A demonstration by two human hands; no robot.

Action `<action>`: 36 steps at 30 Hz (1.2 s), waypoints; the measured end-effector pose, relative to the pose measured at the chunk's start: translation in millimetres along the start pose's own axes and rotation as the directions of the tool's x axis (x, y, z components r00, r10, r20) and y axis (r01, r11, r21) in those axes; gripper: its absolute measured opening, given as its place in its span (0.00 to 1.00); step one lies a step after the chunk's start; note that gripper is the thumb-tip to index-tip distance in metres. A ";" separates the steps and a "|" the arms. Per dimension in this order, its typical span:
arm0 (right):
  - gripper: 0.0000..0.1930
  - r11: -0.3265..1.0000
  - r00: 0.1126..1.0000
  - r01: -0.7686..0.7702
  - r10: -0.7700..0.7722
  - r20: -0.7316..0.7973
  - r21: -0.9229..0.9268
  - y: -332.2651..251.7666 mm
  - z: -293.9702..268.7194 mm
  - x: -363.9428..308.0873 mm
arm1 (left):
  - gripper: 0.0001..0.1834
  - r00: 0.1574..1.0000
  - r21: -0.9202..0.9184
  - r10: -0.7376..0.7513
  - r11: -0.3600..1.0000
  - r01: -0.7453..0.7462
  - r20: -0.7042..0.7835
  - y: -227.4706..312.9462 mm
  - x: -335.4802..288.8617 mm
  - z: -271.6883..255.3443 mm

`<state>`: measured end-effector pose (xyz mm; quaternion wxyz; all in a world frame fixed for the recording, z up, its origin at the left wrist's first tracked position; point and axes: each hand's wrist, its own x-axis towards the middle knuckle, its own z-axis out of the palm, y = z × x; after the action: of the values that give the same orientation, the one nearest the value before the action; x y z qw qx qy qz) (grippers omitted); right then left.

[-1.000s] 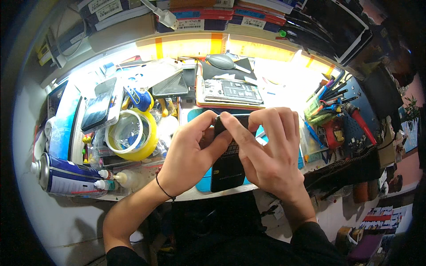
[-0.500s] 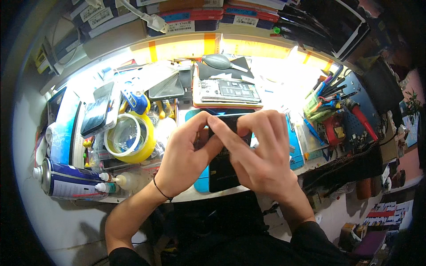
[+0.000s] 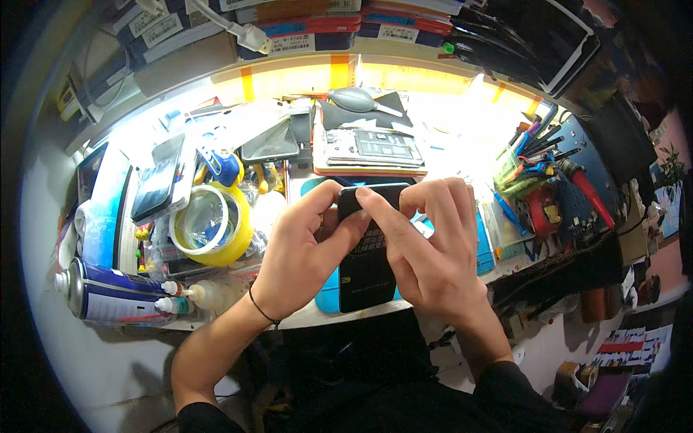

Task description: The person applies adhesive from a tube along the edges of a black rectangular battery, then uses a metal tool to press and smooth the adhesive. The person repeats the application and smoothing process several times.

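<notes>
A black smartphone (image 3: 365, 278) stands out between my hands, its dark face with pale print toward me and its far end slightly raised. My left hand (image 3: 307, 242) is closed on its upper left side, thumb across the face and index finger at the far corner. The index finger of my right hand (image 3: 433, 249) presses on the top edge, while its other fingers are curled beside the right edge. My right thumb is mostly hidden behind the hand. Under the phone lies a blue work mat (image 3: 328, 294), partly covered by my hands.
Behind the hands sits an opened phone (image 3: 372, 146) with a grey air blower (image 3: 354, 99) beyond it. Rolls of tape (image 3: 234, 245), other phones (image 3: 160, 177) and a spray can (image 3: 108, 291) crowd the left. A tool holder (image 3: 523, 169) with several tools stands right.
My right hand has moved slightly to the right, its index finger sliding along the top edge. More of the phone's face and top now shows. The left hand has barely moved.
</notes>
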<state>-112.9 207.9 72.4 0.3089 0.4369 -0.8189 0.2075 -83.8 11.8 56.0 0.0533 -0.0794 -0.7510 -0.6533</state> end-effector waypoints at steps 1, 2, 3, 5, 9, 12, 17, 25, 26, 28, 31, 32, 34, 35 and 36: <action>0.31 1.000 1.000 0.019 -0.018 -0.009 0.014 1.9 3.4 -0.7 | 0.06 1.000 -0.034 0.016 0.999 -0.016 -0.008 1.1 0.1 1.6; 0.31 0.999 1.000 0.022 -0.022 -0.008 0.028 1.0 3.8 0.6 | 0.06 1.000 -0.048 0.027 0.998 -0.028 -0.014 1.0 -0.4 2.0; 0.31 0.999 1.000 0.025 -0.025 -0.008 0.042 -0.6 4.6 2.2 | 0.06 0.999 -0.062 0.039 0.997 -0.040 -0.020 -0.6 -1.0 2.8; 0.31 0.998 1.000 0.015 -0.016 0.023 0.053 -6.6 3.6 7.6 | 0.07 0.997 -0.062 0.075 0.995 -0.076 -0.028 -6.5 -0.4 2.7; 0.30 0.996 0.999 0.029 -0.031 0.022 0.089 -3.5 3.4 5.9 | 0.07 0.999 -0.033 0.050 0.998 -0.050 -0.018 -6.3 -0.2 -0.2; 0.30 0.999 1.000 -0.031 0.031 -0.001 0.025 1.2 3.1 -1.3 | 0.06 0.999 -0.031 0.034 0.999 -0.035 -0.016 -1.6 0.7 2.0; 0.28 0.997 1.000 0.014 -0.015 0.014 0.078 -7.8 6.2 11.5 | 0.06 0.999 -0.105 0.037 0.994 -0.039 -0.014 -7.4 -0.5 2.0; 0.26 0.996 0.998 -0.048 0.051 -0.025 0.079 4.6 0.3 1.9 | 0.05 0.999 -0.164 -0.030 0.986 0.027 -0.015 -4.1 -1.6 3.7; 0.26 0.995 0.999 -0.031 0.034 -0.031 0.091 5.8 2.6 4.2 | 0.05 0.999 -0.170 -0.040 0.985 0.037 -0.013 -2.6 -1.6 3.6; 0.27 0.995 1.000 -0.015 0.016 -0.015 0.103 4.9 4.3 8.6 | 0.05 1.000 -0.099 0.010 0.995 -0.011 -0.017 1.4 0.3 4.1; 0.28 0.996 0.998 -0.025 0.019 0.063 0.085 -5.0 -2.9 17.7 | 0.06 0.997 -0.080 0.068 0.994 -0.070 -0.026 -6.1 -0.4 2.4; 0.27 0.994 0.999 -0.009 0.004 0.053 0.107 -3.9 -3.1 17.3 | 0.06 0.996 -0.088 0.087 0.992 -0.089 -0.032 -10.1 -1.8 1.5; 0.27 0.989 0.999 0.021 -0.026 0.030 0.146 1.0 -6.4 14.7 | 0.07 1.000 -0.158 0.012 0.987 -0.014 -0.017 -9.6 -1.3 2.2; 0.25 0.979 0.997 -0.072 0.075 -0.012 0.191 4.8 -14.6 8.7 | 0.07 1.000 -0.122 -0.017 0.992 0.017 0.002 -12.2 2.7 0.2; 0.21 0.963 0.979 -0.164 0.185 -0.083 0.213 12.6 -16.6 -2.4 | 0.07 0.999 -0.079 -0.051 0.996 0.052 0.013 -13.9 4.1 -2.2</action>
<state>-117.1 226.2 81.9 0.2844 0.3812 -0.8116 0.3393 -90.5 7.9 43.6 0.0291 -0.0659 -0.7265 -0.6834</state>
